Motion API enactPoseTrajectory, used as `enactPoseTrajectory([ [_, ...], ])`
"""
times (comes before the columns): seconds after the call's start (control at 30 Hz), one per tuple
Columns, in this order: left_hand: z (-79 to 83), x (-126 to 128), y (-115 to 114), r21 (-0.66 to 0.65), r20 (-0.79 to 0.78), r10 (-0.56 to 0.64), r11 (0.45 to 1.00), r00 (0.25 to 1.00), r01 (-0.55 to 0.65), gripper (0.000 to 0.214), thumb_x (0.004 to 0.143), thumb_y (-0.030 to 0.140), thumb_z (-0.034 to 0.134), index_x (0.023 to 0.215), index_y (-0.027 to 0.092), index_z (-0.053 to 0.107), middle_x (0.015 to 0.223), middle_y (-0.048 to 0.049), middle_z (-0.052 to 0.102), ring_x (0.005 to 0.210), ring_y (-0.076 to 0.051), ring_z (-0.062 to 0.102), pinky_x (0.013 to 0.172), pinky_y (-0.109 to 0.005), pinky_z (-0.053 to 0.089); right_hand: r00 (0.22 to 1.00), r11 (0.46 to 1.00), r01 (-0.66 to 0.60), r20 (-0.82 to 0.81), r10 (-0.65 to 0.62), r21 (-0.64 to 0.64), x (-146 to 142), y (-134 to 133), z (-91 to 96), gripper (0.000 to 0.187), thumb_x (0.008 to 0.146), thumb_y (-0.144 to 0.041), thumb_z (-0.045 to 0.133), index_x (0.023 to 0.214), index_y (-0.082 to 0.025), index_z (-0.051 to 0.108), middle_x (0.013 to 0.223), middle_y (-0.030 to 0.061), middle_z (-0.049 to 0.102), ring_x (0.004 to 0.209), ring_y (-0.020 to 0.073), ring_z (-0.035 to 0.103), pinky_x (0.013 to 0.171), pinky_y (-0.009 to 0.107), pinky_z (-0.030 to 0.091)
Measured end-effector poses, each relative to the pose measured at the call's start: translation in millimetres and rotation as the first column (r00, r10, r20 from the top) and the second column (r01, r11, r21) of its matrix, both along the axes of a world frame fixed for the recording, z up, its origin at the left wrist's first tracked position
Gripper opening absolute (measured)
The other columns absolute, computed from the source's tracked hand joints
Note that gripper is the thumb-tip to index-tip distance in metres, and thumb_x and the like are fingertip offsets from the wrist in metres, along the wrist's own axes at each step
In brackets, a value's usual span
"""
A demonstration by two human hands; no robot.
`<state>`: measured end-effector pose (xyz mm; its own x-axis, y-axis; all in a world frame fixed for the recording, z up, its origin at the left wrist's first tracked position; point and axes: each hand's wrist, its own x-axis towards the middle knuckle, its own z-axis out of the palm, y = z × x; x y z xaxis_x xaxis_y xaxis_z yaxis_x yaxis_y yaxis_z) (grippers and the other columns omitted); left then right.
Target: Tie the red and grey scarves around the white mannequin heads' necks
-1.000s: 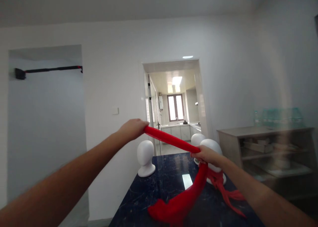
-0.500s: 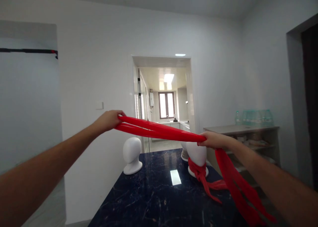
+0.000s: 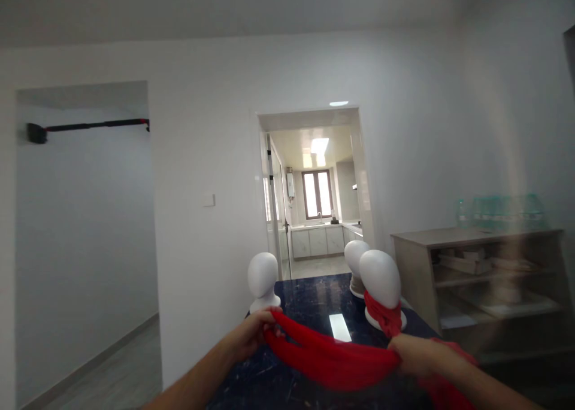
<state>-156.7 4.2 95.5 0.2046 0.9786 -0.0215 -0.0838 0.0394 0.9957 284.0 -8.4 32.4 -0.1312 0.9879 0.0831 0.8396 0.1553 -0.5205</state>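
A long red scarf (image 3: pixel 332 357) sags between my two hands, low over the near end of a dark marble table (image 3: pixel 314 305). My left hand (image 3: pixel 254 333) is closed round the scarf's left end. My right hand (image 3: pixel 411 353) is closed round it farther right, and the loose end trails down past my right forearm. Beyond my hands, a white mannequin head (image 3: pixel 381 278) stands on the table with another red scarf (image 3: pixel 385 317) tied round its neck. A bare white head (image 3: pixel 263 278) stands at the table's left side, and a third head (image 3: pixel 354 257) shows behind the scarfed one.
A wooden shelf unit (image 3: pixel 476 272) with bottles on top stands to the right of the table. Behind the table a doorway (image 3: pixel 317 188) opens into a kitchen. An open passage (image 3: pixel 85 248) with a black bar across it lies to the left.
Both hands have dropped from chest height to just above the table and come closer together. The scarf, stretched taut before, now sags between them. The view has swung back left.
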Motion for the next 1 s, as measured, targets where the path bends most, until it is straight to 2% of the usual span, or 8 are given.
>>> enactPoseTrajectory([
  [0.1,-28.2,6,-8,-0.039,0.091,-0.087,0.995,0.992,0.091,0.032,0.06,0.02,0.065,0.091,0.03,0.066,0.054,0.0087,0.043,0.045,-0.011,0.046,0.071,-0.036,0.059,0.973,0.976,-0.203,0.097,0.21,-0.082,-18,-7,-8.0,0.057,0.047,-0.013,0.083,0.102,-0.028,0.083,0.106,0.0092,0.08,0.099,0.0336,0.076,0.084,0.04,0.056],
  [0.27,-21.3,41,-29,-0.064,-0.169,-0.403,0.915,0.899,0.398,0.048,0.062,0.013,0.06,0.109,0.025,0.06,0.069,0.0029,0.066,0.051,-0.014,0.059,0.055,-0.027,0.051,0.77,0.878,-0.45,-0.427,0.473,0.161,-134,-4,-22.5,0.119,0.051,-0.038,0.092,0.158,-0.027,0.042,0.161,0.0142,0.048,0.144,0.0349,0.051,0.123,0.045,0.037],
  [0.37,-2.8,59,-31,-0.055,-0.306,-0.435,0.896,0.847,0.44,0.05,0.067,0.014,0.066,0.115,0.025,0.062,0.08,-0.0003,0.072,0.056,-0.014,0.064,0.052,-0.023,0.046,0.497,0.8,-0.577,-0.705,0.506,0.167,-211,8,-42.6,0.096,0.058,-0.037,0.09,0.147,-0.033,0.054,0.134,0.0078,0.07,0.123,0.0335,0.066,0.106,0.049,0.052],
  [0.43,2.5,58,-22,-0.022,-0.354,-0.405,0.905,0.843,0.426,0.049,0.07,0.018,0.07,0.118,0.025,0.064,0.081,0.0006,0.071,0.057,-0.013,0.063,0.053,-0.022,0.045,0.437,0.766,-0.626,-0.748,0.499,0.145,-235,18,-53.9,0.064,0.065,-0.042,0.086,0.125,-0.033,0.069,0.107,0.0044,0.078,0.104,0.0316,0.073,0.09,0.047,0.057],
  [0.6,-39.3,13,37,-0.002,-0.376,-0.224,0.971,0.899,0.24,0.039,0.08,0.044,0.072,0.112,0.021,0.067,0.089,-0.002,0.07,0.069,-0.014,0.066,0.067,-0.028,0.052,0.328,0.609,-0.793,-0.863,0.384,-0.03,-205,52,-76.5,0.034,0.064,-0.039,0.088,0.088,-0.018,0.075,0.064,-0.003,0.064,0.057,0.0092,0.058,0.06,0.023,0.048],
  [0.7,-80.8,-29,84,0.142,-0.648,0.289,0.955,0.704,-0.261,0.046,0.075,0.056,0.073,0.099,0.017,0.067,0.095,-0.0112,0.075,0.093,-0.031,0.073,0.084,-0.042,0.057,0.206,0.784,-0.608,-0.978,0.004,-0.125,-187,80,-95.1,0.04,0.068,-0.058,0.077,0.075,-0.022,0.061,0.041,-0.0144,0.032,0.034,0.0044,0.021,0.037,0.021,0.025],
  [0.8,-108.0,-69,127,0.284,-0.689,0.501,0.852,0.524,-0.44,0.061,0.07,0.049,0.077,0.116,0.012,0.061,0.13,-0.0237,0.068,0.136,-0.045,0.055,0.112,-0.05,0.044,0.113,0.968,-0.163,-0.978,-0.173,-0.19,-194,100,-113.3,0.052,0.061,-0.072,0.073,0.073,-0.028,0.047,0.039,-0.0166,0.023,0.033,0.0074,0.019,0.033,0.024,0.022],
  [1.0,-127.8,-113,208,0.499,-0.649,0.724,0.638,0.235,-0.586,0.094,0.065,0.055,0.079,0.137,0.001,0.049,0.144,-0.0325,0.059,0.137,-0.042,0.057,0.111,-0.043,0.049,0.456,0.959,0.283,-0.882,-0.121,0.015,-200,98,-122.7,0.041,0.063,-0.062,0.076,0.074,-0.025,0.062,0.072,0.0081,0.073,0.083,0.0307,0.072,0.073,0.036,0.054],
])
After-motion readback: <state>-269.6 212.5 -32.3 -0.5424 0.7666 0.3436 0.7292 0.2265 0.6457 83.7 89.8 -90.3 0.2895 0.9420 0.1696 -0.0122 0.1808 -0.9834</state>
